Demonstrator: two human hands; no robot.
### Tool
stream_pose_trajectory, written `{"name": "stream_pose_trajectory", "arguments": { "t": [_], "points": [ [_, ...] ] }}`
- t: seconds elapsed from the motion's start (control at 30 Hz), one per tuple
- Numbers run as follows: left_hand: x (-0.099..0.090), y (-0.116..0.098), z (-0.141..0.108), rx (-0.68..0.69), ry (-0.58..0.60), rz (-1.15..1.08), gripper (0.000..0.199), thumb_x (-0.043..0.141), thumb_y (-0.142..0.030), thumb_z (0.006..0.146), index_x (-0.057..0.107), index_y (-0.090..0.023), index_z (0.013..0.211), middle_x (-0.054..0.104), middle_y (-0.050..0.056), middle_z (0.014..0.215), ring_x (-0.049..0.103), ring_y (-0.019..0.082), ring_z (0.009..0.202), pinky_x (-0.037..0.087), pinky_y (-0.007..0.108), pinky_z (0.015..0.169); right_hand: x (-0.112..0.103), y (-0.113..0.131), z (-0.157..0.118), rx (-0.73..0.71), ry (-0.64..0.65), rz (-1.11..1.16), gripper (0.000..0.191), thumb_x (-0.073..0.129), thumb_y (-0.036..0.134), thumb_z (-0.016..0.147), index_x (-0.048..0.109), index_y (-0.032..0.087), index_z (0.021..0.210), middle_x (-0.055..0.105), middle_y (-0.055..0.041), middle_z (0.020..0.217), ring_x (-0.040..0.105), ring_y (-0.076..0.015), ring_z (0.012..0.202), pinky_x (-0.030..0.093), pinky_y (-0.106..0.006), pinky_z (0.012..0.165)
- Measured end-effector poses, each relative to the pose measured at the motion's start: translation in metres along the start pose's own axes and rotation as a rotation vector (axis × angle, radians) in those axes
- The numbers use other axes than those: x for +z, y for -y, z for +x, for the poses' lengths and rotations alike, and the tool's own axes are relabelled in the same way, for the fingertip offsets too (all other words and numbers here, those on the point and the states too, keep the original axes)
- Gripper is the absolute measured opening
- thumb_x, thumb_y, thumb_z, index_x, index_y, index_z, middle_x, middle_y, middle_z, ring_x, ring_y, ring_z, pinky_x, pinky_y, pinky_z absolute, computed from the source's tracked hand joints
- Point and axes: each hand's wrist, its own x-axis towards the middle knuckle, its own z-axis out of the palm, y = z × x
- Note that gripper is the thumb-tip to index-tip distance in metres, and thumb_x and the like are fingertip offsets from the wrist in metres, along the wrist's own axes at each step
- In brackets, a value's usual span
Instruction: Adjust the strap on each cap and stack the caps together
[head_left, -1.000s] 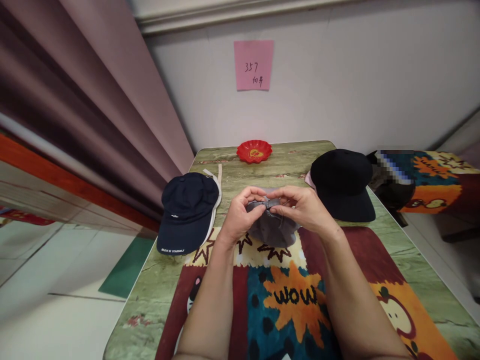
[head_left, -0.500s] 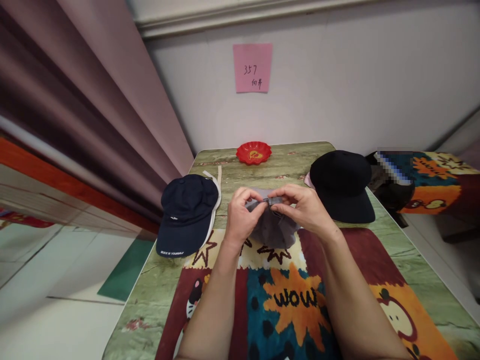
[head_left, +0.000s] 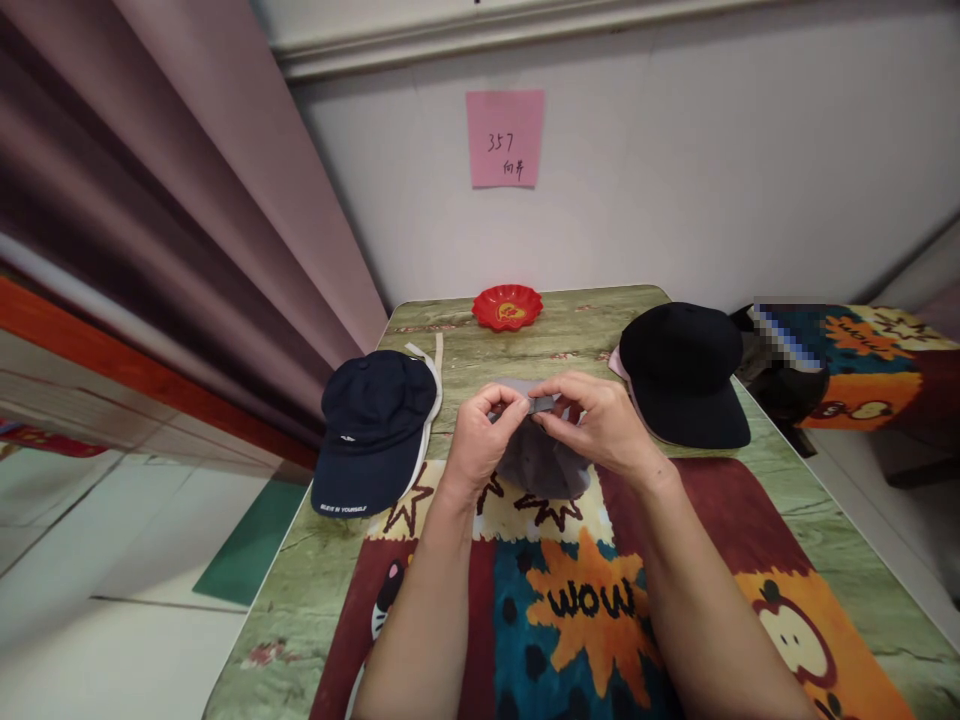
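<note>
Both hands are closed in pinches on the grey strap [head_left: 541, 405] of a grey cap [head_left: 544, 465]. The left hand [head_left: 481, 432] has thumb and forefinger brought together at the strap's left part, hiding it there. The right hand [head_left: 600, 420] sets its fingers above and its thumb below, with a short piece of strap showing between them. The two pinches nearly meet. How the strap is fastened is too small and covered to tell.

The strap's long axis runs left to right across the person's front, roughly level. The cap sits under the hands, its rounded crown on the near side above the mat's cream, star-printed part. A paler grey edge shows beyond the fingers, on the wall side; whether that is the brim cannot be told.

To the left lies a navy cap [head_left: 379, 395], crown away and brim pointing toward the person and a little left, white lettering along the brim's edge. Two pale ties stick out at its far right. To the right lies a black cap [head_left: 682, 345], its brim pointing toward the person and rightward, with something pink at its left edge.

The mat [head_left: 585, 640], printed "WOW", covers the near middle of the green table [head_left: 480, 350]. A scalloped red dish [head_left: 507, 307] stands near the far edge. On the wall beyond hangs a pink note [head_left: 505, 115] reading "357".
</note>
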Motion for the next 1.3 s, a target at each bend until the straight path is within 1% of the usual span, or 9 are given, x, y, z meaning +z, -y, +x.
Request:
{"name": "stream_pose_trajectory", "arguments": {
  "t": [0.23, 0.53, 0.63, 0.73, 0.8, 0.9, 1.0, 1.1, 1.3],
  "points": [
    [-0.016, 0.003, 0.005, 0.052, -0.052, 0.130, 0.016, 0.065, -0.029, 0.081, 0.061, -0.019, 0.069, 0.059, 0.000, 0.073, 0.055, 0.016, 0.076, 0.044, 0.027, 0.074, -0.001, -0.001, -0.001, 0.050, 0.000, -0.036, 0.019, 0.066, 0.024, 0.086, 0.074, 0.022, 0.103, 0.073, -0.0019, 0.084, 0.060, -0.0117, 0.057, 0.049, -0.027, 0.065],
    [-0.017, 0.008, 0.006, 0.052, -0.038, 0.059, 0.018, 0.064, -0.031, 0.082, 0.057, -0.019, 0.070, 0.059, 0.001, 0.076, 0.056, 0.017, 0.078, 0.047, 0.028, 0.075, -0.001, 0.001, -0.002, 0.034, 0.016, -0.082, 0.020, 0.065, 0.023, 0.086, 0.075, 0.023, 0.104, 0.065, 0.0007, 0.072, 0.057, -0.0127, 0.058, 0.044, -0.027, 0.062],
    [-0.012, 0.007, 0.005, 0.044, 0.010, -0.034, 0.020, 0.063, -0.038, 0.086, 0.062, -0.019, 0.083, 0.065, 0.003, 0.088, 0.061, 0.018, 0.087, 0.048, 0.028, 0.083, -0.002, 0.001, -0.002, 0.000, -0.001, -0.130, 0.021, 0.066, 0.022, 0.085, 0.075, 0.024, 0.104, 0.070, -0.0016, 0.081, 0.061, -0.0154, 0.068, 0.046, -0.029, 0.069],
    [-0.006, 0.004, 0.003, -0.019, 0.159, -0.107, 0.027, 0.064, -0.045, 0.089, 0.067, -0.018, 0.093, 0.068, 0.004, 0.094, 0.063, 0.018, 0.090, 0.048, 0.028, 0.084, -0.002, 0.003, 0.000, -0.055, -0.012, -0.162, 0.021, 0.066, 0.020, 0.084, 0.075, 0.025, 0.103, 0.074, -0.0033, 0.090, 0.066, -0.0199, 0.081, 0.046, -0.035, 0.082],
    [-0.003, 0.003, 0.001, -0.071, 0.214, -0.124, 0.030, 0.066, -0.047, 0.088, 0.067, -0.018, 0.086, 0.067, 0.002, 0.084, 0.060, 0.016, 0.081, 0.047, 0.026, 0.077, -0.002, 0.004, 0.001, -0.068, -0.010, -0.146, 0.019, 0.066, 0.021, 0.085, 0.075, 0.026, 0.101, 0.076, -0.0039, 0.094, 0.067, -0.0225, 0.089, 0.045, -0.038, 0.090],
    [-0.004, 0.001, 0.000, -0.118, 0.168, -0.147, 0.033, 0.071, -0.049, 0.084, 0.065, -0.017, 0.075, 0.062, 0.000, 0.073, 0.054, 0.013, 0.068, 0.044, 0.025, 0.066, -0.004, 0.003, 0.001, 0.008, 0.015, -0.036, 0.024, 0.069, 0.028, 0.086, 0.074, 0.025, 0.109, 0.077, -0.0052, 0.100, 0.069, -0.0242, 0.096, 0.045, -0.039, 0.094],
    [-0.007, -0.001, 0.000, -0.140, 0.139, -0.183, 0.035, 0.075, -0.049, 0.081, 0.064, -0.017, 0.072, 0.059, -0.002, 0.068, 0.049, 0.011, 0.062, 0.040, 0.024, 0.061, -0.007, 0.001, -0.001, 0.189, 0.137, 0.118, 0.033, 0.070, 0.044, 0.087, 0.074, 0.023, 0.113, 0.076, -0.0049, 0.095, 0.069, -0.0228, 0.088, 0.049, -0.033, 0.080],
    [-0.008, -0.003, 0.001, -0.144, 0.150, -0.206, 0.035, 0.076, -0.049, 0.080, 0.065, -0.016, 0.071, 0.057, -0.002, 0.066, 0.046, 0.010, 0.060, 0.037, 0.023, 0.059, -0.010, -0.002, -0.003, 0.295, 0.276, 0.253, 0.036, 0.061, 0.053, 0.092, 0.075, 0.020, 0.091, 0.073, -0.0036, 0.082, 0.063, -0.0184, 0.073, 0.044, -0.028, 0.064],
    [-0.008, -0.004, -0.001, -0.153, 0.147, -0.202, 0.033, 0.076, -0.045, 0.080, 0.067, -0.015, 0.072, 0.056, -0.001, 0.068, 0.045, 0.010, 0.063, 0.036, 0.022, 0.059, -0.009, -0.006, -0.002, 0.372, 0.216, 0.354, 0.039, 0.061, 0.051, 0.091, 0.066, 0.017, 0.074, 0.058, 0.0008, 0.065, 0.045, -0.0107, 0.058, 0.032, -0.025, 0.055]
  ]
}}
